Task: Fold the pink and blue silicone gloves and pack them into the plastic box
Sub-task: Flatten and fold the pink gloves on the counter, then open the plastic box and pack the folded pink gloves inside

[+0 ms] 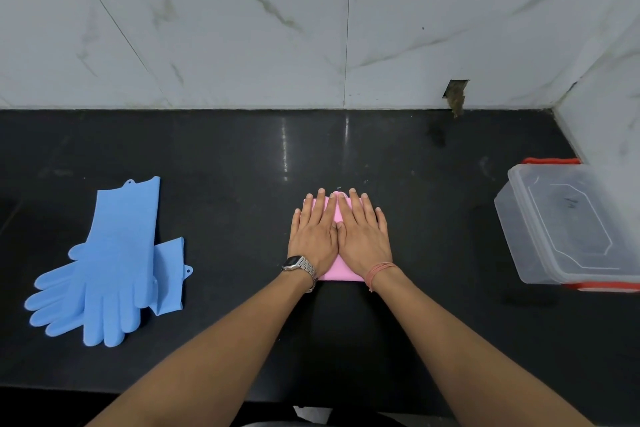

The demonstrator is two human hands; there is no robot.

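Note:
A folded pink silicone glove [338, 270] lies on the black counter in the middle, mostly hidden under my hands. My left hand [313, 236] and my right hand [363, 234] press flat on it side by side, fingers straight and pointing away from me. Two blue silicone gloves [114, 263] lie unfolded and overlapping at the left, fingers toward me. The clear plastic box [512, 218] with red clips stands at the right, its lid [575, 222] on top.
The black counter [225, 184] ends at a white marble-tiled wall [242, 45] behind and another wall at the far right. A broken hole [456, 95] shows in the tiles at the back right. The counter's front edge runs below my forearms.

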